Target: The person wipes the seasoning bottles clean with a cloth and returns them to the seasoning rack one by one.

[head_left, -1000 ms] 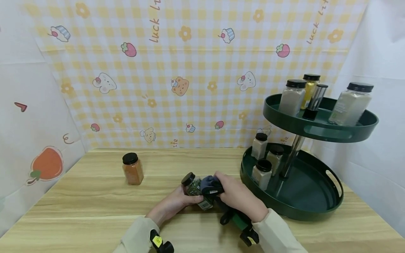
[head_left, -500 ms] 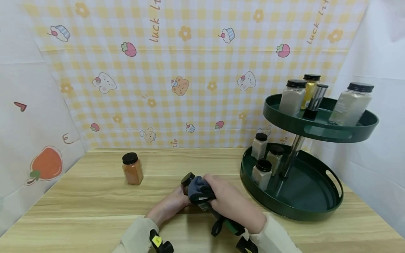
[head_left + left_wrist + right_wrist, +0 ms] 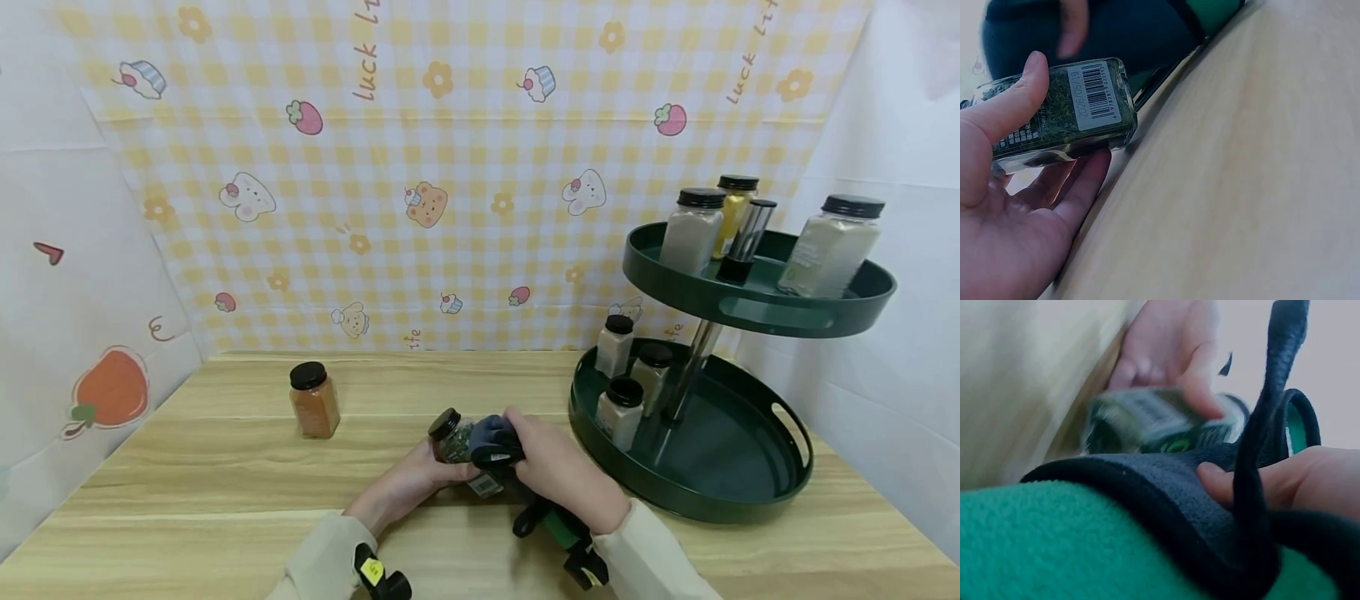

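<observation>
My left hand (image 3: 420,479) grips a clear jar (image 3: 454,443) of dried green herbs, which is tilted just over the table with its black lid up and to the left. In the left wrist view, the thumb lies across the labelled side of the jar (image 3: 1060,112), and a barcode shows near its base. My right hand (image 3: 555,468) pinches a folded cloth (image 3: 493,440) against the jar's right side, covering part of it. Seen from the right wrist, this cloth (image 3: 1179,500) has grey and green faces, black edging and a strap loop. Some right fingers are hidden.
An orange-brown spice jar (image 3: 316,408) stands at the left of the wooden table (image 3: 225,500). A two-tier dark green tray stand (image 3: 720,475) is close on the right, with several jars on its upper tier and three small black-lidded jars (image 3: 621,412) on the lower.
My right hand moved the cloth left across the jar, then back to the right, uncovering the herbs and barcode again. The left hand and jar stayed nearly still.
</observation>
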### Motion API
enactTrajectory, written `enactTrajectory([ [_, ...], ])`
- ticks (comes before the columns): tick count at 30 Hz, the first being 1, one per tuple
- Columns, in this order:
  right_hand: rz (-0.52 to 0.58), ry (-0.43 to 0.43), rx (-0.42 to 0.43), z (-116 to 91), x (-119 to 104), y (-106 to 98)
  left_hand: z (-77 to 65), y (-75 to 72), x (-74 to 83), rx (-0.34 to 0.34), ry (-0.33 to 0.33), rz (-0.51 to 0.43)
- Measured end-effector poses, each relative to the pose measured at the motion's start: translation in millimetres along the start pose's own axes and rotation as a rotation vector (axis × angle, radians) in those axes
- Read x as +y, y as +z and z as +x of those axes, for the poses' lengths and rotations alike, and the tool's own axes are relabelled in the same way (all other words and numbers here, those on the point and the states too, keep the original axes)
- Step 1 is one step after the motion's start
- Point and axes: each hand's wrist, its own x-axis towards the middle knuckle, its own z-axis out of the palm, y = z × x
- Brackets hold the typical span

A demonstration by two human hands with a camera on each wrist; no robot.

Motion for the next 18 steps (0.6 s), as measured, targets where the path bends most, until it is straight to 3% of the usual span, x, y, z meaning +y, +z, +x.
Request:
enactTrajectory([
  [4, -0.017, 0.06, -0.037, 2, 6, 1, -0.3, 0.7, 0.1, 0.007, -0.002, 0.011],
  [7, -0.025, 0.051, -0.038, 1, 6, 0, -0.1, 0.5, -0.2, 0.002, 0.003, 0.015],
  [18, 0.045, -0.157, 0.05, -5, -15, -7, 0.5, -1.8, -1.0, -0.033, 0.021, 0.073],
])
